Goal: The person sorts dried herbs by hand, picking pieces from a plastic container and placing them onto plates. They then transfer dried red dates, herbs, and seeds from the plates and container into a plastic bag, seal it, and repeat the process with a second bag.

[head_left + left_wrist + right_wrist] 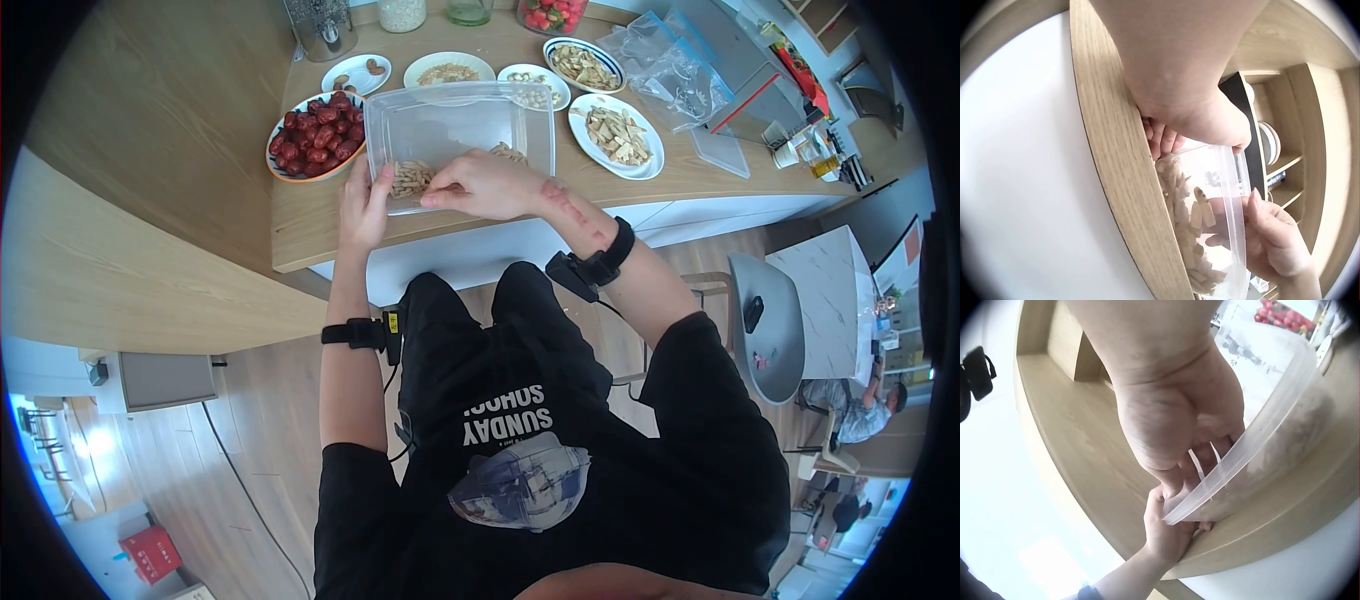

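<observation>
— What stands leftmost on the pale wooden desk [302, 228]?
— A round, orange-rimmed bowl [283, 173] of dark-red, wrinkled dates [320, 133]. Then the person's left hand [362, 208] grips the near-left corner of a clear, rectangular plastic box [438, 130].
— How does the box lie?
— Long axis nine to three o'clock. Thin, pale, stick-like pieces [409, 178] fill its seven o'clock corner, just beside the left hand.
— And the right hand [492, 185]?
— Across the box's four o'clock corner, fingers bent; whether they pinch anything cannot be told.
— The relation that counts?
— Probably the right fingertips' nearness: inside the wall, pieces at about ten o'clock from them.
</observation>
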Tool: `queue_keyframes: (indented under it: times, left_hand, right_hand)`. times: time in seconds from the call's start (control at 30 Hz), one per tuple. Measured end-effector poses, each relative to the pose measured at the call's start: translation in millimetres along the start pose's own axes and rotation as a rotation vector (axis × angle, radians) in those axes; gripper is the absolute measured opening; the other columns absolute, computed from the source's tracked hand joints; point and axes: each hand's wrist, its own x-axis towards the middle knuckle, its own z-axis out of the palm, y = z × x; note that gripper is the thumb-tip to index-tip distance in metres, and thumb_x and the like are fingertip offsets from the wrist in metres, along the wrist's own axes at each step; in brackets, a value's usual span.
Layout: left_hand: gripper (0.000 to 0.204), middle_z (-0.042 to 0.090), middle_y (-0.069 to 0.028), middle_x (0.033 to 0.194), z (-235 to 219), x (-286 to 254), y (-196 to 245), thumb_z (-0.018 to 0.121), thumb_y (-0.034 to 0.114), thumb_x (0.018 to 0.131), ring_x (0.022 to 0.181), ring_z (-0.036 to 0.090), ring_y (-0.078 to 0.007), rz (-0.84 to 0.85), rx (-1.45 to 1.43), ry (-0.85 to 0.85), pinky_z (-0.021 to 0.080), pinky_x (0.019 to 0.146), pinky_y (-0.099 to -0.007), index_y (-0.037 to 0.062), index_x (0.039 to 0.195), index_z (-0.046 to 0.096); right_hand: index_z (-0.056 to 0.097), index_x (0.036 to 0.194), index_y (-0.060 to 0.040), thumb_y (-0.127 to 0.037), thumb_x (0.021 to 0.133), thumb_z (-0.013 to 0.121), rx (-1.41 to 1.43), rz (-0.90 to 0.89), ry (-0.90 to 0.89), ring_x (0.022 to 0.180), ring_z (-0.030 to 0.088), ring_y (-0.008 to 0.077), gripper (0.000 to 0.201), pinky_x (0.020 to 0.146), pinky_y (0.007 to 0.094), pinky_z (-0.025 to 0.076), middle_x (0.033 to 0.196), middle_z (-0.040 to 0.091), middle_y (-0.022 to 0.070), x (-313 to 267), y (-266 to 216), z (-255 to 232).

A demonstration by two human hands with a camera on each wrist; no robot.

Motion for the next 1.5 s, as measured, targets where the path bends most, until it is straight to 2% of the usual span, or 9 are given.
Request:
queue_keyframes:
  times: [0.1,0.3,0.43,0.6,0.83,0.9,1.1,1.33,1.5]
  left_hand:
    - [0.045,0.063,-0.0119,0.077,-0.4,0.1,0.8,0.056,0.042,0.097,0.07,0.057,-0.0205,-0.004,-0.018,-0.001,0.044,0.066,-0.0375,-0.0005,0.111,0.061]
    - [0.045,0.062,-0.0112,0.077,-0.6,-0.1,1.5,0.055,0.042,0.098,0.07,0.056,-0.0195,-0.004,0.015,-0.004,0.044,0.066,-0.0368,-0.0003,0.111,0.06]
    - [0.045,0.061,-0.0116,0.078,-0.4,-0.4,1.3,0.055,0.042,0.098,0.071,0.055,-0.0198,-0.004,0.013,-0.002,0.043,0.067,-0.0368,-0.0002,0.112,0.06]
    - [0.046,0.06,-0.0118,0.078,-0.3,-0.7,0.9,0.055,0.043,0.098,0.072,0.055,-0.0198,-0.018,0.002,-0.012,0.043,0.068,-0.037,-0.0005,0.113,0.059]
    - [0.046,0.059,-0.0104,0.076,-0.8,-0.3,1.3,0.056,0.042,0.097,0.071,0.054,-0.0187,-0.018,0.0,-0.005,0.042,0.067,-0.0361,-0.0008,0.113,0.059]
    - [0.046,0.059,-0.0104,0.076,-1.2,-1.0,1.5,0.056,0.042,0.097,0.071,0.053,-0.0185,-0.017,-0.003,-0.011,0.042,0.066,-0.0358,-0.001,0.113,0.059]
    - [0.044,0.059,-0.0094,0.075,-0.9,-0.2,0.1,0.056,0.041,0.098,0.07,0.053,-0.018,0.0,0.014,-0.002,0.042,0.066,-0.0358,-0.0004,0.112,0.06]
    - [0.044,0.062,-0.0112,0.081,0.0,0.1,1.4,0.055,0.039,0.098,0.075,0.054,-0.0188,-0.016,-0.022,-0.003,0.043,0.07,-0.0358,-0.0011,0.115,0.06]
    - [0.045,0.063,-0.0119,0.085,-1.0,-0.1,1.2,0.055,0.038,0.098,0.077,0.055,-0.0187,-0.007,-0.016,-0.006,0.044,0.072,-0.035,-0.0021,0.117,0.06]
  right_hand:
    - [0.072,0.098,-0.0036,-0.029,0.09,0.069,0.034,-0.154,0.134,0.088,0.068,0.034,0.027,0.084,0.0436,0.051,0.093,0.071,0.0153,-9.7,8.0,8.8]
    - [0.071,0.101,-0.0039,-0.023,0.088,0.073,0.0,-0.173,0.15,0.093,0.067,0.0301,0.024,0.082,0.0392,0.052,0.096,0.069,0.0118,-20.8,9.9,7.8]
    - [0.072,0.099,-0.0033,-0.016,0.085,0.074,0.016,-0.198,0.203,0.089,0.068,0.0313,0.019,0.082,0.0413,0.052,0.093,0.07,0.0146,-25.2,10.7,10.1]
    - [0.074,0.1,-0.0054,-0.017,0.088,0.073,0.099,-0.12,0.163,0.086,0.068,0.0266,0.017,0.076,0.0361,0.053,0.091,0.072,0.0098,-31.5,17.2,3.7]
    - [0.074,0.101,-0.0047,-0.014,0.089,0.071,0.09,-0.129,0.209,0.084,0.068,0.0261,0.015,0.074,0.0354,0.053,0.091,0.072,0.0122,-37.3,24.6,2.8]
    - [0.073,0.096,-0.0042,-0.018,0.091,0.066,0.164,-0.05,0.211,0.085,0.068,0.0318,0.016,0.087,0.0404,0.049,0.089,0.072,0.0159,-40.5,27.0,0.2]
    - [0.073,0.099,-0.0028,-0.024,0.094,0.063,-0.052,0.062,0.109,0.092,0.065,0.036,0.024,0.09,0.0429,0.048,0.088,0.071,0.0169,-46.4,16.6,-9.4]
    - [0.072,0.106,-0.0039,-0.019,0.089,0.07,-0.112,-0.027,0.141,0.098,0.063,0.0358,0.023,0.09,0.0444,0.049,0.094,0.07,0.0162,-54.8,16.1,-6.9]
    - [0.072,0.107,-0.0055,-0.011,0.085,0.073,-0.047,-0.025,0.108,0.096,0.063,0.0323,0.023,0.084,0.0415,0.051,0.099,0.069,0.0154,-54.4,20.5,-9.4]
